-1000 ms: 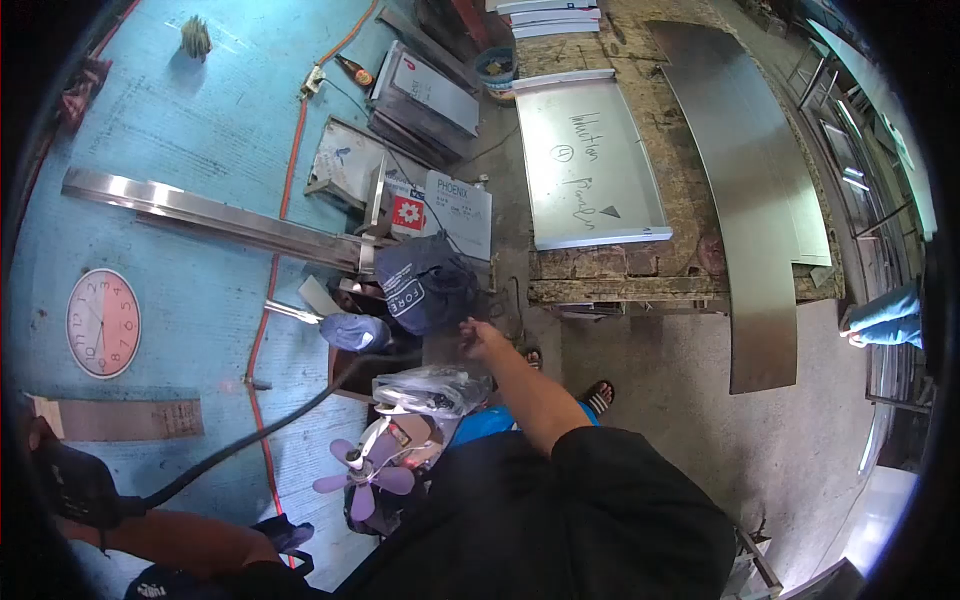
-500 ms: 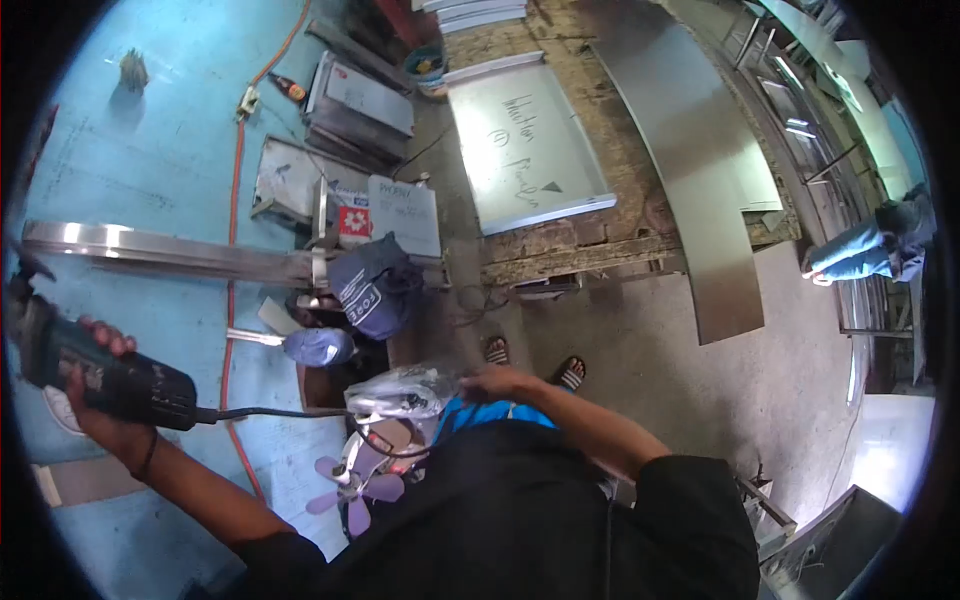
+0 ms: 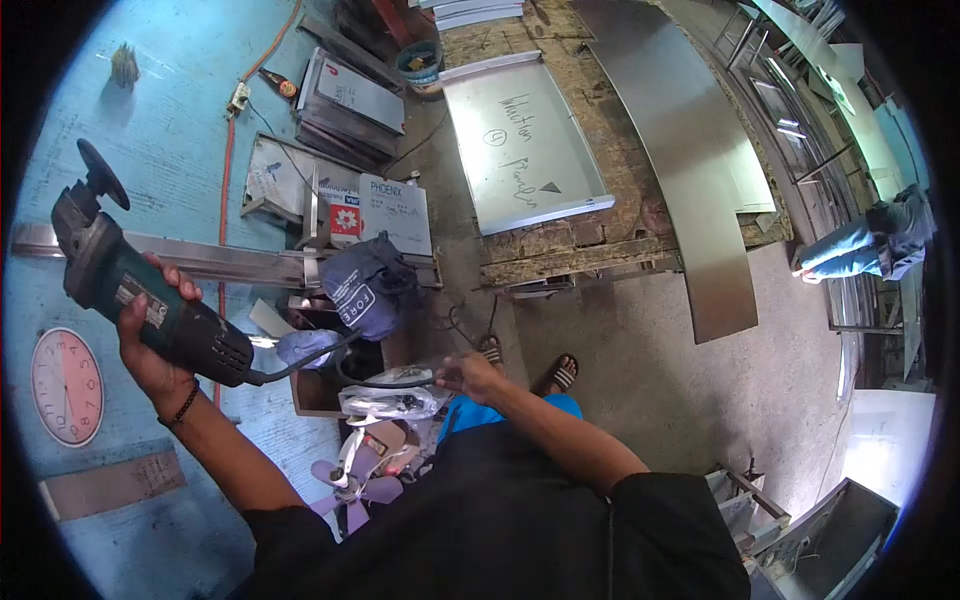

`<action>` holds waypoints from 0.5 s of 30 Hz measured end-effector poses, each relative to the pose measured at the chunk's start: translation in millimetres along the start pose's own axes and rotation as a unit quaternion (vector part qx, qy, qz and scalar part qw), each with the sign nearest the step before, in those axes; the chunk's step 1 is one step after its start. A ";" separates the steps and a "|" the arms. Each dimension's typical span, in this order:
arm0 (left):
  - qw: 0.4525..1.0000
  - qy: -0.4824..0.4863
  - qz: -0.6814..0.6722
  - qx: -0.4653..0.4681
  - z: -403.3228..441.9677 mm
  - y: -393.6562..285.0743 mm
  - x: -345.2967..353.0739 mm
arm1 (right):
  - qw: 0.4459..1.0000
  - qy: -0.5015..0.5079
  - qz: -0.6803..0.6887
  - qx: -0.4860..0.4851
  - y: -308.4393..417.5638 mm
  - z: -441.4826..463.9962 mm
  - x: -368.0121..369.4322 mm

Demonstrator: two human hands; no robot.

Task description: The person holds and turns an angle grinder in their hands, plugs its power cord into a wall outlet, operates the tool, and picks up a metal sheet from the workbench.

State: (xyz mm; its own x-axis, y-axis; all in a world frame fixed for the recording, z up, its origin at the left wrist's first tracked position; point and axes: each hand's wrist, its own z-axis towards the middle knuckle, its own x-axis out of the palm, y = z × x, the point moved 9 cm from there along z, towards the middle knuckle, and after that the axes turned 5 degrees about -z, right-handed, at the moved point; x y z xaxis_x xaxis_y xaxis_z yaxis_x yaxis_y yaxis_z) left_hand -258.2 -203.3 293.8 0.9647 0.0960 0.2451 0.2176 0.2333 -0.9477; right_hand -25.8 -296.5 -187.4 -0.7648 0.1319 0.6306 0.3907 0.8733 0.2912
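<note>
My left hand is wrapped around the body of a dark green angle grinder, raised at the left in front of the blue wall. Its round disc points up and away from me. A black power cord leaves the back of the grinder, loops over the cluttered shelf and reaches my right hand. The fingers of that hand are closed on the cord, close to my waist. Beneath the cord lies a clear plastic bag with something pale inside.
A navy drawstring bag, a steel bar and a purple fan crowd the left side. A pink-and-white clock hangs on the wall. Ahead stands a wooden workbench bearing a marked metal tray and a long sheet. Another person is far right.
My left hand has brought the grinder rightward and up, uncovering the clock. The cord has risen into a loop. My right hand has shifted slightly, with the cord now showing at its fingers.
</note>
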 end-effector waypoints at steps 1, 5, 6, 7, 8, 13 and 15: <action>1.000 0.008 0.003 -0.001 0.0 2.4 2.8 | 1.000 0.016 -0.012 0.021 -9.1 8.9 4.4; 1.000 -0.018 -0.008 -0.009 -9.4 9.2 -0.7 | 0.998 -0.009 -0.053 0.041 -11.8 36.0 17.8; 1.000 -0.003 0.007 0.005 -9.7 7.3 -0.7 | 0.997 0.005 -0.063 0.040 -5.0 43.6 27.8; 1.000 -0.012 0.017 0.004 -11.8 6.2 -2.3 | 0.996 -0.025 -0.082 0.028 4.0 50.1 27.6; 1.000 -0.029 0.006 0.005 -14.2 5.3 -7.0 | 0.993 -0.058 -0.099 0.017 10.6 53.5 24.0; 0.998 -0.057 0.015 0.023 -24.1 -1.2 -26.2 | 0.970 -0.102 -0.215 -0.043 35.2 126.1 -12.7; 0.998 -0.033 0.056 0.013 -23.5 1.2 -28.1 | 0.968 -0.082 -0.237 -0.016 47.8 130.1 0.2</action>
State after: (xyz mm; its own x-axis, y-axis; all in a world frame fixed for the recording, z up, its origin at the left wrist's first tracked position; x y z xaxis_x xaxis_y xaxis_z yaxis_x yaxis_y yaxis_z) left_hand -281.6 -228.5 281.0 0.9707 0.1859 0.1520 0.1045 0.2430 -0.9644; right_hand -73.9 -193.7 -267.0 -0.9319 -0.2046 0.2994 -0.0099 0.8395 0.5432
